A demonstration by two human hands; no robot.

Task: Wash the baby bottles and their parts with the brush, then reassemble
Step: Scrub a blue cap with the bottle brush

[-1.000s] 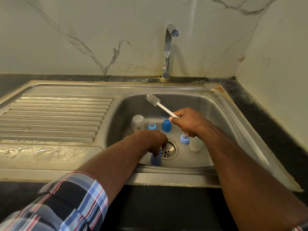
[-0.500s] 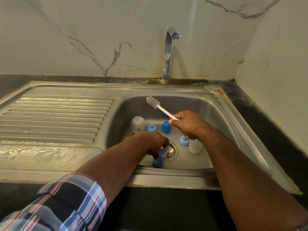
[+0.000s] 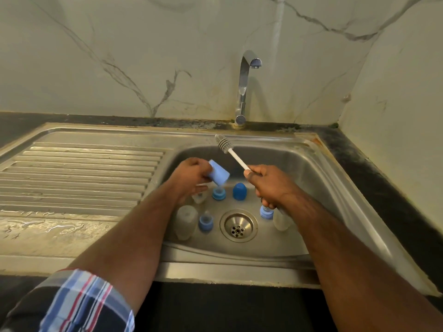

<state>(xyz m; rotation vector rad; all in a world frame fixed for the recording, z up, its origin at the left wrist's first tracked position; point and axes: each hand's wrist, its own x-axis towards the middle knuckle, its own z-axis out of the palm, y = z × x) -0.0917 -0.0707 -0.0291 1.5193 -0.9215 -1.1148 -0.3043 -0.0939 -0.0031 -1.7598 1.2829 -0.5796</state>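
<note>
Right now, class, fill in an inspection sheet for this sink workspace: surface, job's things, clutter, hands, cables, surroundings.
Surface: steel sink basin; wet draining board to its left.
Job's things: light blue cap and brush held above the basin; clear bottles, blue collars and dark blue cap on the basin floor.
Clutter: nothing seen.
Hands: left hand grips the light blue cap; right hand grips the brush handle.
Cables: nothing seen.
Surroundings: tap, no water visibly running; marble wall.

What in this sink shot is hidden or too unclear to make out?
Head view only:
- Clear bottle at basin right: top hidden by right hand.
- Small clear part: mostly behind left hand.
- Light-blue cap: inside faces away.
- Chrome tap: no handle visible.
</note>
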